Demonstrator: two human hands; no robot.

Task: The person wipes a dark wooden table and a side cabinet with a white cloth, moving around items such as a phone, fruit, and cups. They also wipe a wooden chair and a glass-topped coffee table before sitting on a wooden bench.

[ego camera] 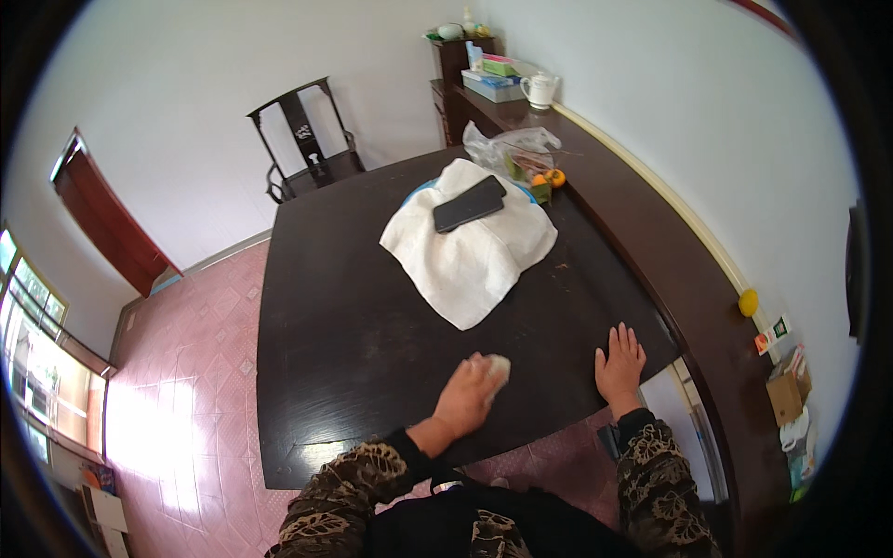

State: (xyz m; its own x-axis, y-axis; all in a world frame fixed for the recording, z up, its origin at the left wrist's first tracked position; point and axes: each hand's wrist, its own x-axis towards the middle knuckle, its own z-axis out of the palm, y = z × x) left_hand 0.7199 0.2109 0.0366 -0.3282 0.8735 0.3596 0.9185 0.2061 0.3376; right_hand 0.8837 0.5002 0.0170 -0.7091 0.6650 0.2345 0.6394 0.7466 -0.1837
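My left hand (462, 399) presses a small pale wad (499, 370) against the dark wooden table (335, 307). The wad looks like a cloth or sponge, but blur and my fingers hide most of it. My right hand (620, 363) lies flat near the table's right edge, holding nothing, thumb apart from the fingers. Beyond both hands a white cloth (467, 272) is draped over something with a blue rim (421, 190); what it covers is hidden. Two dark phones (469, 208), one partly over the other, rest on that cloth.
Behind the cloth lie a clear plastic bag (513, 145) and orange persimmons (554, 178) with leaves. Along the right wall runs a dark wooden ledge (649, 216) with a white teapot (541, 91), a yellow fruit (748, 303) and a cardboard box (785, 397). A black wooden armchair (307, 146) stands past the table.
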